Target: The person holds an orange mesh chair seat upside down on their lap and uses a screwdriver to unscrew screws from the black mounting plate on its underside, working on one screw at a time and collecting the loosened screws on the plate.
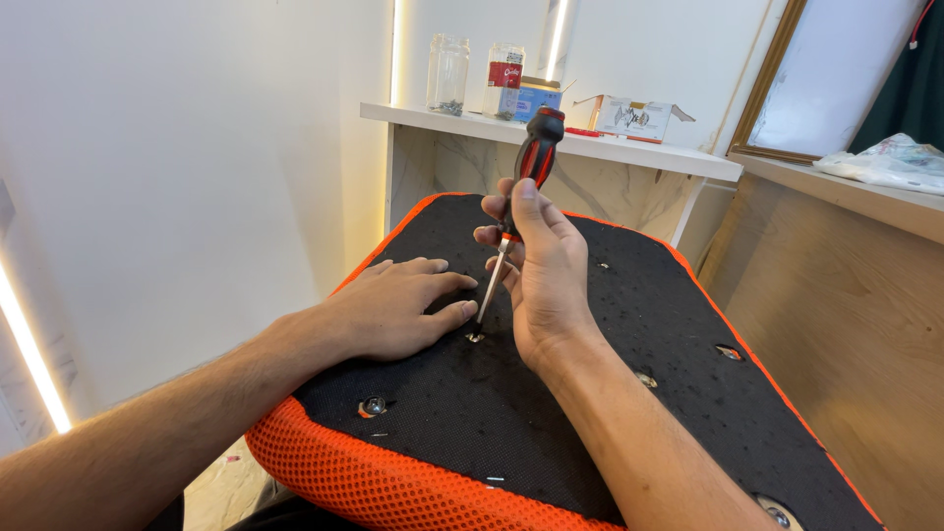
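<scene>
On black underside (590, 393): two hands, one screwdriver (521, 197).

Both my forearms are bare right down to the wrists, with no sleeve showing on either one. My left hand (393, 310) has no glove, ring or watch on it. My right hand (544, 280) is just as plain, with short, unpainted fingernails and a bare wrist behind it.

Bright, sharp view; glowing wall light strips (556, 39), mild wide-angle distortion.
</scene>
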